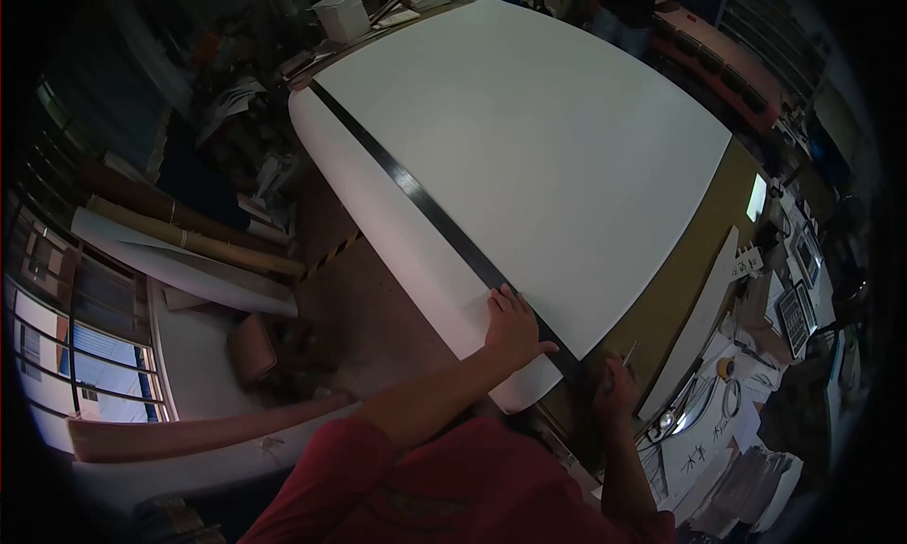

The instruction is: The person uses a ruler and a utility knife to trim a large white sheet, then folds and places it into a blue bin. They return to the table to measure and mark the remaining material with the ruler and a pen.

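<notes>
A large white sheet [557,157] covers most of the table, and its left side hangs over the near left edge. Along that side lies a long dark straightedge [444,225], running from the far left corner to the near corner. My left hand [513,329] lies with fingers spread on the straightedge and the sheet beside it. Just past the straightedge's near end, my right hand [616,390] is closed around a thin pointed tool [630,353], over the brown tabletop. The tool's lower part is hidden by my fingers.
On the right are a long pale strip [694,322], papers [709,450] and a calculator-like device [796,317]. Rolls of material [194,237] and a brown stool [253,346] stand left. A white box [342,17] sits at the far left corner. A person [626,15] stands beyond the table.
</notes>
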The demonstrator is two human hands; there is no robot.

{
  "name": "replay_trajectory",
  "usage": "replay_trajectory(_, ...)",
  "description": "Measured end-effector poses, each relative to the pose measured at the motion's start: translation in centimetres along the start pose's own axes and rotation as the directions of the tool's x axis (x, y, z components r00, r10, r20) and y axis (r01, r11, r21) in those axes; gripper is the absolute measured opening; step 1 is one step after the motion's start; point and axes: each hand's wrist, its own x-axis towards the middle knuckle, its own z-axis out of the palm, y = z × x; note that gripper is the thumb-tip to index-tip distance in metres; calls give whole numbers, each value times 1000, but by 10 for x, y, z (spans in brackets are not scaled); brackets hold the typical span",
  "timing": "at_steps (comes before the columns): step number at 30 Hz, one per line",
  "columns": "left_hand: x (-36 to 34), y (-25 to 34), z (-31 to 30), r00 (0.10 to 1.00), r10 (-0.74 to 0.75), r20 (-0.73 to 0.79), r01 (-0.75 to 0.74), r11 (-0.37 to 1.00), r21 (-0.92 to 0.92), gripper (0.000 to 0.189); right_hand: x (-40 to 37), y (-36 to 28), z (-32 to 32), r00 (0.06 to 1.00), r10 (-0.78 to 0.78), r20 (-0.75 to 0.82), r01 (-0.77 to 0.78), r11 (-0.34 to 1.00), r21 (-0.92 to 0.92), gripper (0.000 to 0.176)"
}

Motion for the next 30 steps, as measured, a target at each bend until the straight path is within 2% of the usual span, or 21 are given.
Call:
replay_trajectory(2, 1, -1, -3, 999, 6, 43, -6, 1000, -12, 123, 1, 0, 0, 1000, -19, -12, 19, 1000, -22, 21)
replay_trajectory(8, 3, -2, -8, 997, 10, 75, -9, 1000, -19, 123, 1, -1, 0, 999, 46, -27, -48, 996, -70, 23)
replay_trajectory(15, 4, 0, 0, 999, 42, 34, -41, 999, -33, 123, 0, -1, 1, 996, 82, -26, -84, 995, -53, 23)
replay_trajectory(30, 4, -1, 0, 998, 24, 62, -23, 1000, -15, 126, 5, -6, -2, 997, 66, -32, -67, 997, -37, 24)
